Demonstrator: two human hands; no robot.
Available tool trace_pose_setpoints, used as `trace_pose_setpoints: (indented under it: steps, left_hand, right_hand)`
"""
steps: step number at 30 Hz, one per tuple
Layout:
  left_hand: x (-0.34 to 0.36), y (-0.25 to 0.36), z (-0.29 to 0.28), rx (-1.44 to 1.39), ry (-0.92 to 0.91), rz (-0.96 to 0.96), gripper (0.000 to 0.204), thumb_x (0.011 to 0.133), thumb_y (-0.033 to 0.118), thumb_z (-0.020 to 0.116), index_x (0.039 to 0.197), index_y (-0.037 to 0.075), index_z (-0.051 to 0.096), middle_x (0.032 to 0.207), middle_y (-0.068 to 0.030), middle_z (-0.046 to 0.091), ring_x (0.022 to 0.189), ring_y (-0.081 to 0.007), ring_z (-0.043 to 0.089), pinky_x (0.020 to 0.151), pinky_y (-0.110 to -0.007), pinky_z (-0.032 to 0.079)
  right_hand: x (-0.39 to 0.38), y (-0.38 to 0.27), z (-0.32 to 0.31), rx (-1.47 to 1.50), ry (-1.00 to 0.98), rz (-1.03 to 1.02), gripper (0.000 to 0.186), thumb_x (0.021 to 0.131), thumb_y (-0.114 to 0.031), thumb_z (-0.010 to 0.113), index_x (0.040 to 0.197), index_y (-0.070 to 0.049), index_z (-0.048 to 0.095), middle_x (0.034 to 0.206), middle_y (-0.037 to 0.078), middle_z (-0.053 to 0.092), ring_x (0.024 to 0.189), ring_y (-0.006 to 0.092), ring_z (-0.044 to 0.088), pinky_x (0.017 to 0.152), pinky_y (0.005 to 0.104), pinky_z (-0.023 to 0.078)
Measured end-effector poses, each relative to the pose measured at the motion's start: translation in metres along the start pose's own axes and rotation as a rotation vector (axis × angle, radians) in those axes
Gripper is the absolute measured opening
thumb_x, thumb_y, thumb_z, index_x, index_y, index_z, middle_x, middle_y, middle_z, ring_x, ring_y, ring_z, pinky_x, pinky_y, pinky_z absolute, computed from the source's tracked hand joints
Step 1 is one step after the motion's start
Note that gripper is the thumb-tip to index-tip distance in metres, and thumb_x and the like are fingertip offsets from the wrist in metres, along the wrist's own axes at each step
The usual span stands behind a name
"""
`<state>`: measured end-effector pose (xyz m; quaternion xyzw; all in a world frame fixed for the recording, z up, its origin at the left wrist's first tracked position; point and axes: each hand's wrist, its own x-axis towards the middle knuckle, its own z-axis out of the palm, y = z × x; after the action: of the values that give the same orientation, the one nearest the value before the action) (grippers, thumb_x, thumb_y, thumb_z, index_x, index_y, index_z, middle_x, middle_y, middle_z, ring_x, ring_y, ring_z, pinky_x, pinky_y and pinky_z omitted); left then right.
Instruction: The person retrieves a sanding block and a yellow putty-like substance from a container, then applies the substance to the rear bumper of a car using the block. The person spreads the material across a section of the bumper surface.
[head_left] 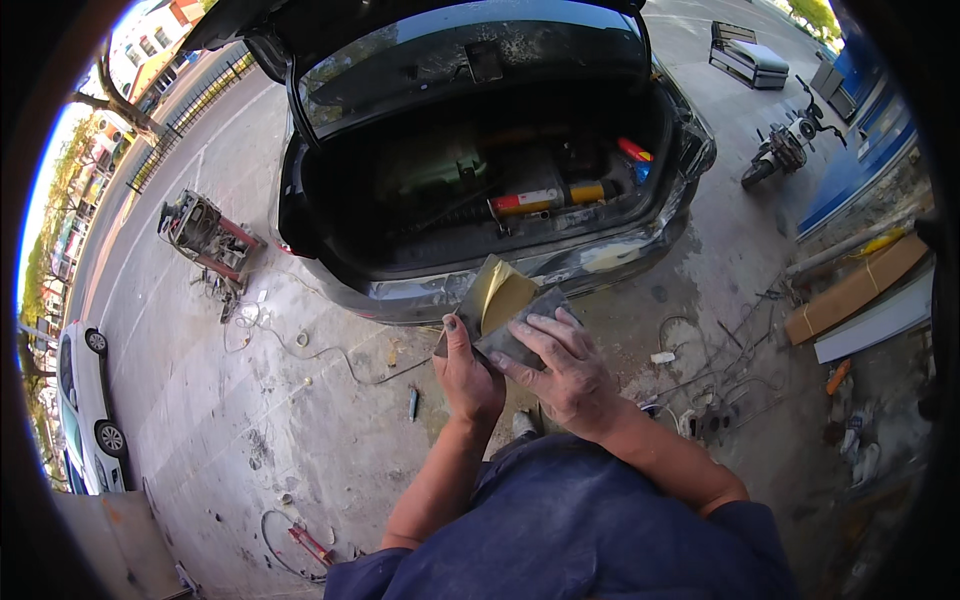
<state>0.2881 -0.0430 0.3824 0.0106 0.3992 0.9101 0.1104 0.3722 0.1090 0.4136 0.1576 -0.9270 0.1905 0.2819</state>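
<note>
My left hand (pixel 468 382) grips a thin dark flat plate (pixel 478 284), its thumb up along the near left edge. A smear of yellowish body filler (pixel 508 296) lies on the plate. My right hand (pixel 568 372) holds a grey flat spreader (pixel 548 302), fingers laid across its face and the thumb toward my left hand. Spreader and plate meet or overlap close to the filler; exact contact is hidden. Just beyond both hands is the rear bumper (pixel 400 300) of a dark car, with a pale patch (pixel 612 260) on its right part.
The car's trunk lid (pixel 400 70) is raised; a red-and-yellow tube (pixel 540 198) lies inside. A dusty red machine (pixel 208 238) stands left, its cable crossing the floor. A motorbike (pixel 785 145), cardboard (pixel 860 285) and loose cables are at right. A blue tube (pixel 413 403) lies near my feet.
</note>
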Motion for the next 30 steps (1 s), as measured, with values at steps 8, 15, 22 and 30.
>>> trace_pose_setpoints:
  steps: [8, 15, 22, 30]
  left_hand:
    - [-0.01, 0.003, -0.015, 0.547, -0.145, 0.425, 0.064, 0.124, 0.045, 0.046, 0.144, -0.012, 0.066, 0.132, -0.0181, 0.075, 0.121, -0.0257, 0.07, 0.108, -0.037, 0.052]
    - [-0.011, 0.008, -0.01, 0.776, -0.254, 0.574, 0.058, 0.125, 0.036, 0.044, 0.145, -0.015, 0.065, 0.137, -0.0229, 0.072, 0.118, -0.0265, 0.069, 0.104, -0.038, 0.053]
    - [-0.002, 0.009, -0.015, 0.372, -0.073, 0.324, 0.062, 0.124, 0.044, 0.048, 0.148, -0.011, 0.063, 0.142, -0.0177, 0.073, 0.128, -0.0256, 0.07, 0.11, -0.035, 0.053]
    - [-0.01, -0.005, -0.022, -0.232, -0.04, -0.267, 0.05, 0.119, 0.044, 0.057, 0.147, 0.004, 0.064, 0.144, -0.0096, 0.075, 0.129, -0.0255, 0.074, 0.107, -0.04, 0.061]
  right_hand:
    - [0.025, 0.013, -0.026, 0.753, 0.229, 0.53, 0.033, 0.112, -0.004, 0.065, 0.143, 0.001, 0.072, 0.121, 0.019, 0.081, 0.109, 0.0378, 0.079, 0.096, 0.0373, 0.063]
    - [0.007, 0.005, -0.009, 0.471, 0.066, 0.142, 0.036, 0.104, 0.003, 0.071, 0.14, 0.0, 0.075, 0.135, 0.019, 0.077, 0.124, 0.0382, 0.076, 0.107, 0.044, 0.061]
    - [-0.009, 0.035, -0.015, 0.59, 0.003, 0.108, 0.041, 0.103, 0.004, 0.071, 0.144, -0.003, 0.074, 0.142, 0.017, 0.076, 0.126, 0.0325, 0.075, 0.11, 0.0408, 0.059]
    - [0.009, 0.019, -0.015, 1.01, 0.318, 0.473, 0.041, 0.117, -0.006, 0.06, 0.157, 0.001, 0.063, 0.146, 0.017, 0.074, 0.132, 0.0204, 0.07, 0.113, 0.0336, 0.054]
